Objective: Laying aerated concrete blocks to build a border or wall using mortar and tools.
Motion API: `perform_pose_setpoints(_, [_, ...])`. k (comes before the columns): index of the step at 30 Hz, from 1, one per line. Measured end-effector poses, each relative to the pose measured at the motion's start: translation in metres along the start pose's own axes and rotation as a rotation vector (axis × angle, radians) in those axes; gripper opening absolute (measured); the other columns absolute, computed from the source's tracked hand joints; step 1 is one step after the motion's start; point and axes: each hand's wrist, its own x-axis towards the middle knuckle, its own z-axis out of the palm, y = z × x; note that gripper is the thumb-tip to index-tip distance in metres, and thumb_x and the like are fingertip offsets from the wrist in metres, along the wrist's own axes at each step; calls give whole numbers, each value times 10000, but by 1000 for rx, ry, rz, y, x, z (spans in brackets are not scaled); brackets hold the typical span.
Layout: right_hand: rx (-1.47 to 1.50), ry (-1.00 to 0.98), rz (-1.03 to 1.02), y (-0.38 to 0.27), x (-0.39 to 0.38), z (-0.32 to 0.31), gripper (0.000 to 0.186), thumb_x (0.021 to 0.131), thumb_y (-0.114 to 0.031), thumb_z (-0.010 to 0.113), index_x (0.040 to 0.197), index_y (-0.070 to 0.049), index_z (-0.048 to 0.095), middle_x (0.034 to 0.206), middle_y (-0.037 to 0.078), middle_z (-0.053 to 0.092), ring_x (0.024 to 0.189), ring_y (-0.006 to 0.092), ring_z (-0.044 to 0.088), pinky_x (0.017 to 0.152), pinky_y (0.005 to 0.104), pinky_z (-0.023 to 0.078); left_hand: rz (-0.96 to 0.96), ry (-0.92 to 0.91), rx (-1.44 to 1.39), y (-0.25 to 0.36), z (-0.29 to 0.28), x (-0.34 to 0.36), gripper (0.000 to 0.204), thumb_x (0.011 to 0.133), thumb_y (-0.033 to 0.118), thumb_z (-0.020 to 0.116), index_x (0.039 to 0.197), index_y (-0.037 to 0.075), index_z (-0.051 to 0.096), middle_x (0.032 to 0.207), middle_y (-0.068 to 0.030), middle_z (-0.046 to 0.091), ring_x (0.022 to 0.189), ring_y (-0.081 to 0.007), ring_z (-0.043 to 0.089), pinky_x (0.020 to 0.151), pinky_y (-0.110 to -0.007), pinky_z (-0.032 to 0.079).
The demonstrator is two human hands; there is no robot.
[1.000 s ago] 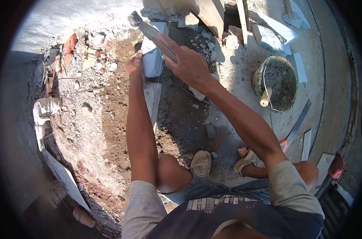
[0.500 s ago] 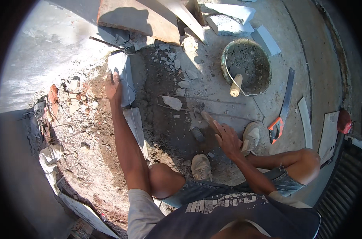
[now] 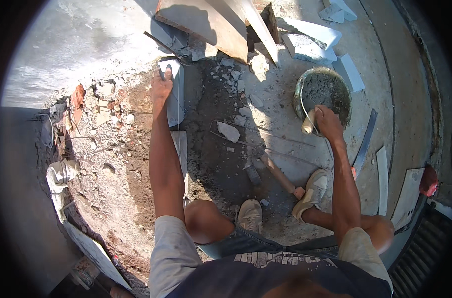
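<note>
Hard sunlight; glare whitens far-left concrete [image 3: 82, 59]. Crisp rounded shadow [image 3: 188, 22] falls on far board [image 3: 231, 43]. Black fisheye rim, straight edges bow. Near left dim, soft; detail there probably lost to shade.

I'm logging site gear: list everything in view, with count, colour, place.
Rectangular masonry blocks: two, whitish, left of centre
Round mortar bucket: one, dark, centre right
Cylindrical wooden handle: one, tan, at bucket
Wooden-handled hammer: one, tan, ground centre
Flat saw blade: one, grey, right
Angular block offcuts: several, white, upper right
Flat wooden boards: several, brown, top centre
Broken rubble: uncountable, mixed, left
Shoes: two, beige, lower centre
Left hand: one, bare, on farther block
Right hand: one, bare, at wooden handle
</note>
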Motion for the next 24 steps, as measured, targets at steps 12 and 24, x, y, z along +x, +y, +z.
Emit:
perform_pose_setpoints(12, [444,-516,459,-6,35,-26,473,838,-147,715,1254,44,593,960,126,671,785,197,654,684,348,526,-95,100,217,45,-2,-64,751,938,629,445,1524,175,323,1445,-159,464,1292,-419,460,1059,-534,357])
perform_pose_setpoints(24, [297,-828,544,12,77,-29,338,808,-57,666,1126,25,585,894,157,659,727,203,675,610,376,547,283,356,-182,84,-23,-147,592,957,283,597,1451,22,402,1419,-237,466,1305,-388,454,1098,-456,340])
